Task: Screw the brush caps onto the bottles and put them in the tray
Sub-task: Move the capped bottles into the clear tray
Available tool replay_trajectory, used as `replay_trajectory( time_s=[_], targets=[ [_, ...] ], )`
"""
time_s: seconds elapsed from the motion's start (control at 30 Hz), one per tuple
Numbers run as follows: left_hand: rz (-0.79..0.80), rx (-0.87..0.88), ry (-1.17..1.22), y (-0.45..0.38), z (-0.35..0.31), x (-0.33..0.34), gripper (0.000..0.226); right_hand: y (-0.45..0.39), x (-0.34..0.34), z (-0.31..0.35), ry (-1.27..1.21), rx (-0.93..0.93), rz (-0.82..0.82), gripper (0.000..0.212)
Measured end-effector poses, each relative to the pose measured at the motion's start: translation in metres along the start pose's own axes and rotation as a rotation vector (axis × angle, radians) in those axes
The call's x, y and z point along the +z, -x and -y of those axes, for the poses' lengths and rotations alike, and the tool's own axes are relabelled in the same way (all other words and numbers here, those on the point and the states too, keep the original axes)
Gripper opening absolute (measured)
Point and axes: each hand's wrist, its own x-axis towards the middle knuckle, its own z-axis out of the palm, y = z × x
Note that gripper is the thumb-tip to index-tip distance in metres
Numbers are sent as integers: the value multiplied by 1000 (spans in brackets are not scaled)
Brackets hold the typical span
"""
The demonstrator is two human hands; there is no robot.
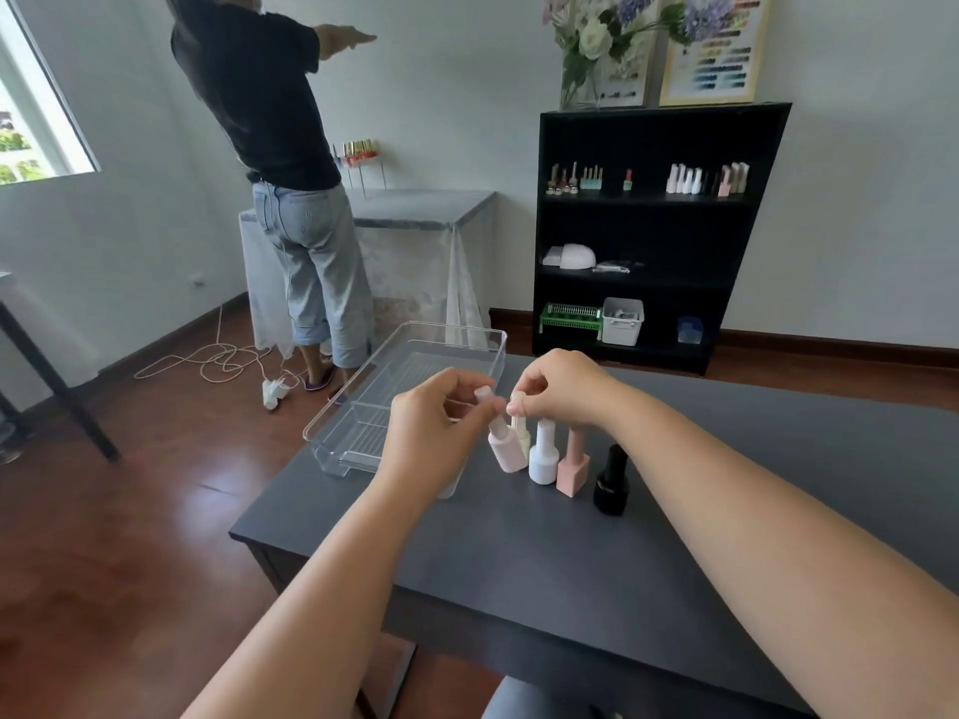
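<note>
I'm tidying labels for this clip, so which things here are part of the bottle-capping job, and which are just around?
Job: left hand holding the tilted pale pink bottle; right hand pinching a cream bottle's cap; white bottle; square pink bottle; black bottle; clear tray.

Around: black shelf with its bottles, flowers, another person, floor cable.

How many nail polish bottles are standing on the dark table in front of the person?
5, in a row right of the clear tray: pale pink bottle, cream bottle half hidden behind it, white bottle, square peach bottle, black bottle.
</note>
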Motion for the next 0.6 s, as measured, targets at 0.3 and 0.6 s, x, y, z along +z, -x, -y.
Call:
replay_trajectory(
  time_s=[0.3,0.6],
  targets=[
    [1,-1,111,-82,3,-55,14,-47,-37,14,-58,-41,-159,23],
    [41,-68,-223,-168,63,-53,15,-130,-23,39,-57,-137,-182,16]
  ],
)
